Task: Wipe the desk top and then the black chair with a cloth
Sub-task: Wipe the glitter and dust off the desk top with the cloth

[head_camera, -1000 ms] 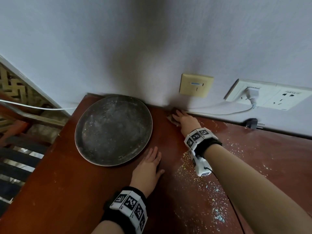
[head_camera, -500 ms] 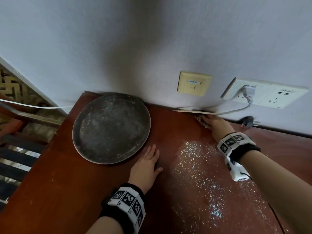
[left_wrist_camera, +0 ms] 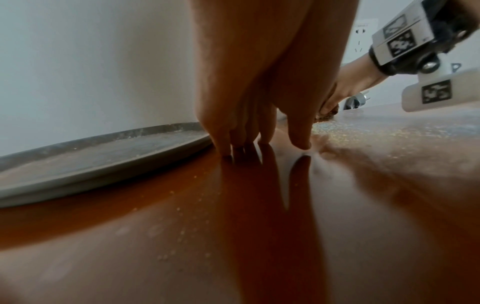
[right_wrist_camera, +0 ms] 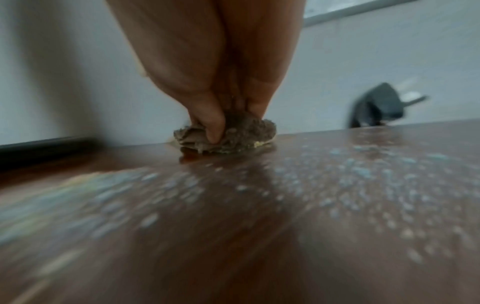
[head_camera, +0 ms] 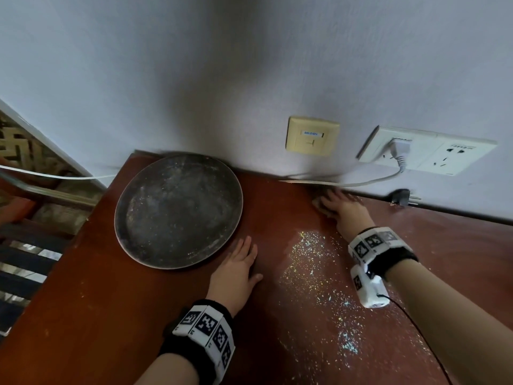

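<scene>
The reddish-brown desk top carries a patch of pale glittery specks right of centre. My right hand is at the back edge by the wall, thumb and fingers curled round a small bunched brown cloth that it presses on the wood; the cloth peeks out left of the fingers. My left hand lies flat on the desk, fingers straight, just beside the rim of the round dark plate. No black chair is in view.
A black plug lies on the desk by the wall, right of the cloth. A white cable runs from the wall socket just above my right hand. A yellow wall plate sits left of the socket. The desk's left edge drops off beyond the plate.
My right hand has slid the cloth to the right along the back edge, away from the plate and under the sockets. My left hand has stayed flat in place.
</scene>
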